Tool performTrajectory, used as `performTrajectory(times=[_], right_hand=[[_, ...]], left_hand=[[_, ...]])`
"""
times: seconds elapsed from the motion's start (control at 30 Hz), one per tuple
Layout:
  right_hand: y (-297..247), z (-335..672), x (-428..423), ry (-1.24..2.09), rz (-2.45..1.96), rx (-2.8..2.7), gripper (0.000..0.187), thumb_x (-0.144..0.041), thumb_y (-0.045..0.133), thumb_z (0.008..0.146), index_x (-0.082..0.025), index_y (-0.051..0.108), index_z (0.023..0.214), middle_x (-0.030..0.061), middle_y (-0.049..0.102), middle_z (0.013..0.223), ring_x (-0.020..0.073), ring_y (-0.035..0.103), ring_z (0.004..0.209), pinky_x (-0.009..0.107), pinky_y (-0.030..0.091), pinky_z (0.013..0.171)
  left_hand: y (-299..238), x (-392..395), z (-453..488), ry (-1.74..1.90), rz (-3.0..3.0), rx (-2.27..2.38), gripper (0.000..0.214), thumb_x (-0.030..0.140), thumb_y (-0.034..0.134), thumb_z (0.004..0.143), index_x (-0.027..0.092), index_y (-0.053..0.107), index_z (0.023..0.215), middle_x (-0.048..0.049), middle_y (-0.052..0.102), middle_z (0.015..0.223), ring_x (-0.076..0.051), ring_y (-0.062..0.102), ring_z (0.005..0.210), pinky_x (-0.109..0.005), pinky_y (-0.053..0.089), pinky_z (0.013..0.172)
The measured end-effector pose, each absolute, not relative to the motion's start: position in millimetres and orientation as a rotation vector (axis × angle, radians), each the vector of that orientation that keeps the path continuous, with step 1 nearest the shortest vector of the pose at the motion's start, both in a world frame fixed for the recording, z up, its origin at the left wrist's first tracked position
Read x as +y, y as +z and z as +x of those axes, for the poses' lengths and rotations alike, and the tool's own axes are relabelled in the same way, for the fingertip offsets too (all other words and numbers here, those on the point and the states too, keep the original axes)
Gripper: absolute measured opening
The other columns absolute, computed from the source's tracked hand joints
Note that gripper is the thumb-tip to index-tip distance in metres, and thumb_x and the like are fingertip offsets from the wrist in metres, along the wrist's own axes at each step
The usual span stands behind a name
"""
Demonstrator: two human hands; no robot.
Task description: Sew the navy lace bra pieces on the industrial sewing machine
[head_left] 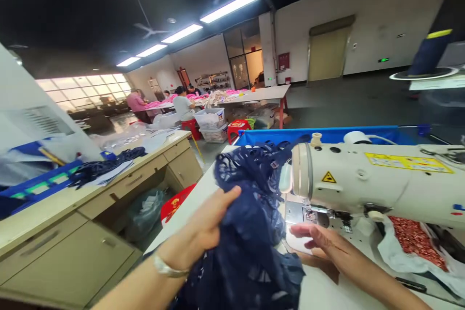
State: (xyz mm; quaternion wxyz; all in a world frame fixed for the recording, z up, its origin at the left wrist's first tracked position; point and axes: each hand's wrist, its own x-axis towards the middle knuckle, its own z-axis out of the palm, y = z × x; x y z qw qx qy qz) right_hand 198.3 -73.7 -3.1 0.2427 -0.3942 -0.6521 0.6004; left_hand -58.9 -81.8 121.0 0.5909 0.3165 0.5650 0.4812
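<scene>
A heap of dark navy, partly sheer fabric [247,232] spreads over the sewing table and hangs down in front of me. My left hand [205,225], a silvery band at its wrist, is closed on the fabric's left side with the thumb on top; the other fingers are partly hidden. To the right stands a cream sewing machine [341,174], and its metal needle plate [296,215] lies beside the cloth. My right hand [317,242] hovers low by that plate, fingers stretched out and holding nothing. More navy pieces [250,160] with straps lie bunched left of the machine head.
Red small parts [417,242] lie in a white bag under the machine arm. A blue cloth trough [337,133] runs behind the table. On the left is a desk [109,193] with dark cords [112,162]. Farther back, several people work at a long table [265,94].
</scene>
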Motion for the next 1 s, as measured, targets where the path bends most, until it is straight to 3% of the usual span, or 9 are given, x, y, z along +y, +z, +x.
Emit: performTrajectory(times=[0.1,0.17,0.27,0.33,0.47,0.67,0.8,1.0], right_hand=[[-6,198,-77,1.759,-0.974,-1.618,0.068,-0.068,0.024,0.090,-0.027,0.033,0.143,0.0065,0.039,0.145,0.0227,0.037,0.131,0.038,0.035,0.107],[-8,197,-75,1.695,-0.945,-1.637,0.067,-0.064,0.037,0.090,-0.026,0.029,0.145,0.0061,0.034,0.148,0.0221,0.031,0.135,0.038,0.031,0.109],[-7,194,-72,1.556,-1.042,-1.730,0.055,-0.047,0.056,0.085,-0.027,0.045,0.136,0.0033,0.042,0.143,0.0211,0.039,0.130,0.037,0.030,0.110],[-5,193,-72,1.447,-1.141,-1.848,0.045,-0.038,0.056,0.085,-0.032,0.053,0.129,-0.0010,0.050,0.137,0.0197,0.044,0.127,0.037,0.028,0.111],[-9,189,-74,1.221,-1.251,-2.047,0.047,-0.035,0.051,0.086,-0.037,0.049,0.133,-0.0040,0.051,0.135,0.0210,0.045,0.126,0.040,0.027,0.111],[-24,186,-63,1.177,-1.250,-2.024,0.054,-0.027,0.043,0.087,-0.029,0.039,0.141,-0.0014,0.045,0.140,0.0199,0.042,0.128,0.039,0.028,0.111],[-22,189,-58,1.195,-1.227,-2.004,0.055,-0.024,0.041,0.087,-0.022,0.040,0.141,0.0010,0.041,0.142,0.0193,0.038,0.131,0.037,0.024,0.113],[-18,193,-61,1.201,-1.185,-2.035,0.052,-0.026,0.041,0.089,-0.028,0.040,0.141,-0.0032,0.044,0.141,0.0160,0.040,0.130,0.032,0.026,0.113]], left_hand=[[63,-62,-13,0.947,0.401,1.132,0.015,0.024,0.055,0.085,0.013,0.062,0.079,-0.0079,0.069,0.070,-0.019,0.068,0.061,-0.034,0.057,0.070],[37,-54,6,0.909,0.297,1.098,0.023,0.023,0.045,0.091,0.011,0.063,0.083,-0.0099,0.070,0.074,-0.019,0.069,0.066,-0.033,0.056,0.075],[24,-40,14,0.924,0.388,1.085,0.022,0.027,0.050,0.088,0.010,0.063,0.090,-0.0111,0.070,0.076,-0.021,0.069,0.069,-0.035,0.056,0.073],[29,-24,8,1.051,0.608,1.123,0.023,0.028,0.063,0.078,0.011,0.063,0.094,-0.0093,0.070,0.076,-0.021,0.067,0.066,-0.035,0.056,0.068],[46,20,-9,1.267,0.882,1.238,0.032,0.030,0.074,0.063,0.015,0.060,0.087,-0.0045,0.067,0.073,-0.018,0.063,0.062,-0.032,0.052,0.064],[52,79,-5,1.437,1.094,1.514,0.022,0.028,0.063,0.068,0.017,0.059,0.087,0.0010,0.060,0.069,-0.013,0.054,0.058,-0.024,0.042,0.057],[54,106,-2,1.515,1.269,1.716,0.006,0.020,0.058,0.070,0.016,0.057,0.066,0.0029,0.053,0.059,-0.013,0.046,0.058,-0.025,0.035,0.058],[89,151,-19,1.695,1.341,1.895,0.018,0.020,0.057,0.081,0.015,0.053,0.064,0.0037,0.050,0.062,-0.012,0.047,0.063,-0.025,0.038,0.063]])
